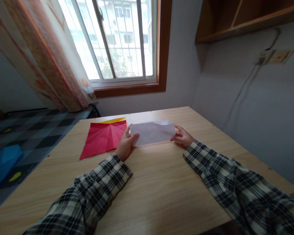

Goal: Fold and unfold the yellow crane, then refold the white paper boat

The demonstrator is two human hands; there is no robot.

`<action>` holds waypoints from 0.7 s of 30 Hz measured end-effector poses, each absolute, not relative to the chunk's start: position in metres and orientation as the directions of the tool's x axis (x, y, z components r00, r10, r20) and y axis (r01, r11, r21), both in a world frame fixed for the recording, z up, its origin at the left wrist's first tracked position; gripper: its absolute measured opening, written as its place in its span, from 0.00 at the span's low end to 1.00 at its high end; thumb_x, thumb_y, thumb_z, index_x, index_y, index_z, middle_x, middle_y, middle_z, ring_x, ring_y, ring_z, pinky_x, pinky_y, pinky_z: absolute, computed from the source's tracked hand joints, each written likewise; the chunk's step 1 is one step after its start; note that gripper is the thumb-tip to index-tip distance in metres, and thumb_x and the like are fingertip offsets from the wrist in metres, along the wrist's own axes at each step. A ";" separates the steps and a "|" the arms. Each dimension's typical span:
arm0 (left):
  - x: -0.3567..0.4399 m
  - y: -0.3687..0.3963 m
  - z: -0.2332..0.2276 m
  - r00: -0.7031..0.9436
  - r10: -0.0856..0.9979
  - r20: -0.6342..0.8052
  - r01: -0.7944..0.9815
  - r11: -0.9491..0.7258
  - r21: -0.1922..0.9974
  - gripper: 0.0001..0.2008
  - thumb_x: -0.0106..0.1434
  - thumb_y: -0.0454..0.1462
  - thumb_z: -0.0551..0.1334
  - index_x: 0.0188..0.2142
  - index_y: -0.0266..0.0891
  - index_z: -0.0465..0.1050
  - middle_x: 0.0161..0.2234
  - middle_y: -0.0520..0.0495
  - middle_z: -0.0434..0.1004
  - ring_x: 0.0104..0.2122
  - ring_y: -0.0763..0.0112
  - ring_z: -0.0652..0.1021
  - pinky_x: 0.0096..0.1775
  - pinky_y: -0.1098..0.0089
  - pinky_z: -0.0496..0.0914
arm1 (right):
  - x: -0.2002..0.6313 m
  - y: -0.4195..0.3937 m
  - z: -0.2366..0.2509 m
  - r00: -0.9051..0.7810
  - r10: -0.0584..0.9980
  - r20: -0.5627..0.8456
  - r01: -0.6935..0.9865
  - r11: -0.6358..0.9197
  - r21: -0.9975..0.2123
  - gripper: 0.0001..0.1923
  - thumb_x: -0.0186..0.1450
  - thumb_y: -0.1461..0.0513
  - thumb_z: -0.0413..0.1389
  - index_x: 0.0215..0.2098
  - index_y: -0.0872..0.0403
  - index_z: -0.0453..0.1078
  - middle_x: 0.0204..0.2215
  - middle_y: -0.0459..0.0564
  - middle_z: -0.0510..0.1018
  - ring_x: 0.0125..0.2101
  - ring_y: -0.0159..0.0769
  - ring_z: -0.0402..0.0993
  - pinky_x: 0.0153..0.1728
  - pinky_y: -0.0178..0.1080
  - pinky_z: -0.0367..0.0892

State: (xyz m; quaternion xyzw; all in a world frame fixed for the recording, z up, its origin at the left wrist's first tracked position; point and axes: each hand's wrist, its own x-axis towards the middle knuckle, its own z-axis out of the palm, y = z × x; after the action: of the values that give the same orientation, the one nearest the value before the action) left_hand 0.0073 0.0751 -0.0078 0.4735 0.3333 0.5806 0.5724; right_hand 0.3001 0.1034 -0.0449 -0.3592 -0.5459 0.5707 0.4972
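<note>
Two arms in long plaid flannel sleeves – blk, grey & cream check, cuffs at wrists, left hand point(124, 143), right hand point(183, 135) bare

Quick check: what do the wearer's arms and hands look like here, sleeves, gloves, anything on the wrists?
Both arms wear long plaid shirt sleeves, dark and cream checks, with cuffs at the wrists: left sleeve, right sleeve. The left hand and right hand are bare, with no gloves. No watch, ring or band shows in this view.

Wooden table point(161, 195): red paper point(103, 138), yellow sheet point(115, 120) beneath.
</note>
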 end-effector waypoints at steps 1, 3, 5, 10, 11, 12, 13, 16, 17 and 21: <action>0.006 0.076 -0.009 0.112 0.979 0.168 -0.344 -0.120 0.931 0.30 0.53 0.35 0.70 0.54 0.38 0.65 0.44 0.42 0.80 0.39 0.63 0.81 0.44 0.63 0.75 | 0.300 0.103 -0.043 -0.261 0.958 0.119 -0.189 0.070 -0.979 0.49 0.43 0.58 0.73 0.60 0.50 0.59 0.34 0.47 0.83 0.32 0.38 0.80 0.38 0.39 0.72; 0.005 0.077 -0.012 0.149 0.975 0.166 -0.330 -0.109 0.938 0.27 0.53 0.35 0.70 0.52 0.37 0.67 0.44 0.42 0.80 0.40 0.62 0.81 0.44 0.63 0.74 | 0.298 0.101 -0.040 -0.272 0.958 0.095 -0.223 0.033 -0.974 0.48 0.43 0.58 0.74 0.59 0.48 0.60 0.36 0.48 0.83 0.35 0.39 0.80 0.37 0.39 0.73; 0.005 0.076 -0.013 0.188 0.970 0.157 -0.314 -0.092 0.945 0.25 0.53 0.35 0.70 0.50 0.36 0.69 0.45 0.42 0.80 0.41 0.61 0.81 0.45 0.63 0.74 | 0.298 0.100 -0.038 -0.270 0.959 0.088 -0.261 0.015 -0.965 0.46 0.42 0.58 0.74 0.56 0.47 0.63 0.37 0.48 0.83 0.36 0.40 0.80 0.36 0.39 0.74; 0.006 0.074 -0.015 0.192 0.972 0.135 -0.286 -0.076 0.955 0.23 0.52 0.37 0.71 0.47 0.35 0.71 0.43 0.42 0.81 0.40 0.60 0.81 0.44 0.63 0.74 | 0.295 0.097 -0.035 -0.322 0.943 0.083 -0.294 -0.017 -0.956 0.30 0.43 0.56 0.74 0.42 0.52 0.73 0.33 0.49 0.83 0.34 0.38 0.79 0.35 0.37 0.74; 0.006 0.073 -0.015 0.194 0.972 0.132 -0.288 -0.072 0.955 0.23 0.52 0.36 0.71 0.47 0.35 0.72 0.42 0.42 0.81 0.40 0.60 0.81 0.44 0.63 0.74 | 0.294 0.096 -0.034 -0.324 0.943 0.073 -0.291 -0.026 -0.956 0.27 0.43 0.55 0.74 0.40 0.52 0.74 0.33 0.49 0.83 0.33 0.38 0.79 0.35 0.37 0.74; 0.007 0.073 -0.015 0.199 0.971 0.129 -0.290 -0.067 0.955 0.23 0.52 0.36 0.71 0.47 0.34 0.72 0.42 0.42 0.81 0.39 0.61 0.81 0.44 0.64 0.74 | 0.293 0.095 -0.033 -0.318 0.946 0.062 -0.288 -0.035 -0.957 0.26 0.43 0.55 0.74 0.38 0.52 0.75 0.32 0.49 0.83 0.32 0.38 0.79 0.34 0.38 0.75; 0.007 0.073 -0.015 0.203 0.971 0.126 -0.291 -0.063 0.955 0.23 0.52 0.36 0.71 0.46 0.34 0.72 0.42 0.42 0.82 0.39 0.61 0.81 0.43 0.64 0.74 | 0.292 0.094 -0.033 -0.308 0.950 0.050 -0.286 -0.043 -0.957 0.26 0.43 0.54 0.73 0.37 0.52 0.75 0.32 0.49 0.83 0.31 0.38 0.79 0.33 0.38 0.75; 0.007 0.072 -0.015 0.200 0.973 0.118 -0.289 -0.056 0.956 0.23 0.51 0.37 0.72 0.46 0.34 0.73 0.40 0.43 0.82 0.37 0.63 0.81 0.41 0.65 0.74 | 0.290 0.091 -0.031 -0.272 0.962 0.025 -0.282 -0.055 -0.958 0.25 0.42 0.53 0.74 0.36 0.53 0.76 0.32 0.50 0.83 0.30 0.37 0.78 0.32 0.37 0.74; 0.007 0.072 -0.014 0.196 0.974 0.114 -0.282 -0.055 0.958 0.23 0.50 0.38 0.73 0.45 0.34 0.73 0.39 0.43 0.82 0.36 0.63 0.80 0.40 0.66 0.74 | 0.290 0.090 -0.031 -0.262 0.965 0.021 -0.282 -0.056 -0.958 0.25 0.42 0.53 0.74 0.35 0.53 0.76 0.31 0.49 0.83 0.30 0.37 0.78 0.32 0.37 0.74; 0.008 0.069 -0.012 0.155 0.983 0.093 -0.229 -0.055 0.972 0.21 0.51 0.43 0.73 0.41 0.34 0.75 0.35 0.44 0.81 0.32 0.65 0.79 0.34 0.68 0.73 | 0.290 0.091 -0.032 -0.258 0.966 0.007 -0.257 -0.062 -0.964 0.24 0.41 0.53 0.74 0.33 0.53 0.77 0.29 0.48 0.82 0.29 0.35 0.78 0.34 0.37 0.74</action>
State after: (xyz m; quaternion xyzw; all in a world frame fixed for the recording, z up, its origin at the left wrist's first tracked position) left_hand 0.0079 0.0690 -0.0119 0.4986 0.3784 0.5283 0.5737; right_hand 0.2900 0.0910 -0.0325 -0.3673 -0.4825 0.6293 0.4860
